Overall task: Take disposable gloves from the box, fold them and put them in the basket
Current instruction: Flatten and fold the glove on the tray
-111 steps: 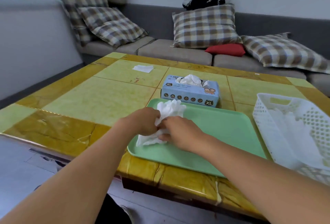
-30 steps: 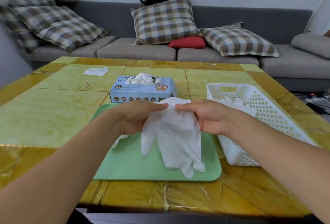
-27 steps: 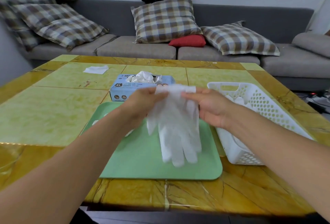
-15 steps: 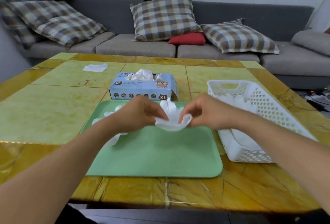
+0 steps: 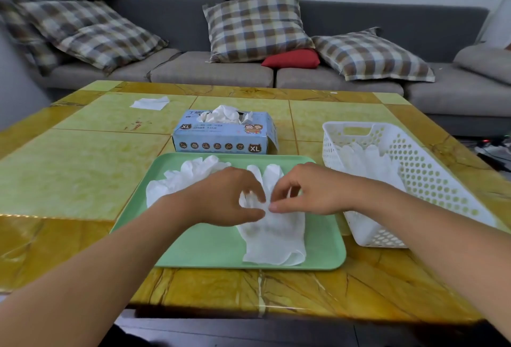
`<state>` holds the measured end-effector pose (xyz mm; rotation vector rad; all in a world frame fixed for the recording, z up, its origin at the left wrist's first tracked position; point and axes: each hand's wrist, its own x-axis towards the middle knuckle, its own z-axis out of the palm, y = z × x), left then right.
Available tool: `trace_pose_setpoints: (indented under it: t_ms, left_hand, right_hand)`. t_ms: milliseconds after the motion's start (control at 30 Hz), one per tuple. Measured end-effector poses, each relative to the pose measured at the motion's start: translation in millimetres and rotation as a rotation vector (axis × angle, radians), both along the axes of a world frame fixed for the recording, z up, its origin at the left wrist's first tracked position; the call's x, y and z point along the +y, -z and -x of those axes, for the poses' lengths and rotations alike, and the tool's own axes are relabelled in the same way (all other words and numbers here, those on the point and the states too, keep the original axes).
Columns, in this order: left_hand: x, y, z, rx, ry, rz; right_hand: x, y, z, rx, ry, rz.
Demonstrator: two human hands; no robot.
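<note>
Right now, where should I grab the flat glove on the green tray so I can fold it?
Pinch the flat glove by its open cuff edge, the end nearest you, coming from above with both hands. It lies flat on the green tray, fingers pointing toward the box. That cuff is wide and uncovered, while the left hand and right hand already crowd its middle.

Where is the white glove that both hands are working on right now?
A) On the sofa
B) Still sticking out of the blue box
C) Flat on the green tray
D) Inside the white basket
C: the white glove lies spread flat on the green tray, cuff towards the person, while the left hand and right hand pinch it near its fingers.
</note>
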<state>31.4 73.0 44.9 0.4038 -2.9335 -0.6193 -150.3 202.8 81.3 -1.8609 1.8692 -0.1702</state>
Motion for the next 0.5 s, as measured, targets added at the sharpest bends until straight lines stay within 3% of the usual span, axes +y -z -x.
trace_pose_setpoints:
  t_ms: [100, 267, 500]
  left_hand:
    - [3, 7, 4, -0.176, -0.039, 0.115]
    - [13, 15, 13, -0.326, -0.039, 0.247]
    - [13, 17, 14, -0.382, -0.108, 0.264]
  right_hand:
    - [-4, 10, -3, 0.283, 0.046, -0.024]
    - [-6, 20, -7, 0.32, 0.08, -0.196]
    - [-6, 21, -8, 0.439, 0.125, -0.156]
